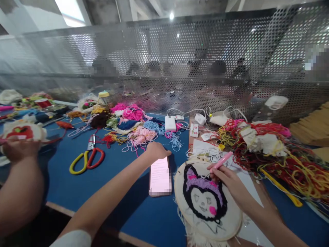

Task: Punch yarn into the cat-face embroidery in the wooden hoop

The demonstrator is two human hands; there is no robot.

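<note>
The embroidery hoop [232, 219] lies right of the phone [159, 176]; unsteadied by your left hand [156, 151], it could slide. That hand covers the phone's far end, its grip indeterminable; your right hand [227, 179] pinches the pink tool [223, 160], which might snag stitches [199, 185].

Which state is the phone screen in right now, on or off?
On. The phone screen glows bright pale pink with lines of text, below the left hand; the text is too small to read.
</note>
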